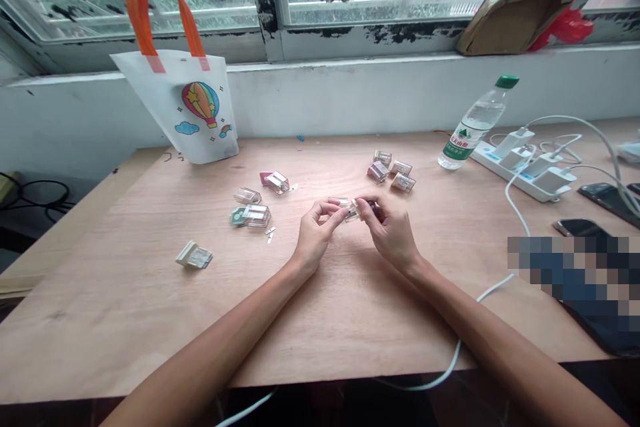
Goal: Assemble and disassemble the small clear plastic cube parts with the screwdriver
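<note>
Both my hands meet over the middle of the wooden table (150,307). My left hand (316,233) pinches one end of a small clear plastic clip (346,207). My right hand (389,230) is closed on its other end, which looks darker. To the left lie several more clips: a clear one (247,196), a pink-backed one (275,181), a green-backed one (251,215) and a cream one (194,255). A cluster of several clips (391,171) lies just beyond my right hand. Two tiny metal pieces (270,233) rest near the green clip.
A white tote bag (187,103) with orange handles leans against the wall at back left. A water bottle (475,123) lies by a power strip (525,167) with chargers and white cables at right. Phones (607,197) lie at the right edge. A brown parcel (515,10) sits on the sill.
</note>
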The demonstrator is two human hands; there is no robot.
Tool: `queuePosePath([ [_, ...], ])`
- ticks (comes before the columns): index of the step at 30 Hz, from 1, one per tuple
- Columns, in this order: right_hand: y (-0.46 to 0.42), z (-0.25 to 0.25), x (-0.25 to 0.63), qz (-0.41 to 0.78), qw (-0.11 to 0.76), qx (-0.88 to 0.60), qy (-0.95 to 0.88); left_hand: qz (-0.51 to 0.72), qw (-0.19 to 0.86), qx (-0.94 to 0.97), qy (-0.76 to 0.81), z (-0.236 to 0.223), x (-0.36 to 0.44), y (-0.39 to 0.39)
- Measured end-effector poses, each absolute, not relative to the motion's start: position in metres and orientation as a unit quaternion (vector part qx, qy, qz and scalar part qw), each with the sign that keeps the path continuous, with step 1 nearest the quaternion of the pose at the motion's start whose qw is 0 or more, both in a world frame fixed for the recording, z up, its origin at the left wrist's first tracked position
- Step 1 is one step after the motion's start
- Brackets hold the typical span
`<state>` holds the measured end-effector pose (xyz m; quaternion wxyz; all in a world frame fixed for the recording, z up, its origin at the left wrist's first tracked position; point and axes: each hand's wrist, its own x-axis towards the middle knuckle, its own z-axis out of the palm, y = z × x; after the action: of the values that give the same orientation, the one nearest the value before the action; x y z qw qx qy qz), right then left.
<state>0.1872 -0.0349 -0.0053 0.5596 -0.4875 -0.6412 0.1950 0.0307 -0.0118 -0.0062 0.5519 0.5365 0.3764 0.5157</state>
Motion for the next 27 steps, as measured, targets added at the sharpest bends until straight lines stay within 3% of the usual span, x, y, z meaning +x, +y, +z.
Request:
queuePosePath([
  [10,-0.042,-0.007,0.181,0.189,0.574,-0.479,-0.637,0.509,0.557,0.532,0.384,-0.007,0.035,-0.014],
  [16,-0.044,-0.006,0.178,0.277,0.573,-0.463,-0.617,0.502,0.558,0.54,0.381,-0.009,0.033,-0.013],
  [24,-0.036,-0.008,0.187,0.258,0.489,-0.487,-0.676,0.522,0.516,0.568,0.373,-0.017,0.032,-0.008],
  [27,-0.034,-0.002,0.202,0.247,0.393,-0.465,-0.754,0.533,0.493,0.572,0.382,-0.02,0.028,-0.001],
])
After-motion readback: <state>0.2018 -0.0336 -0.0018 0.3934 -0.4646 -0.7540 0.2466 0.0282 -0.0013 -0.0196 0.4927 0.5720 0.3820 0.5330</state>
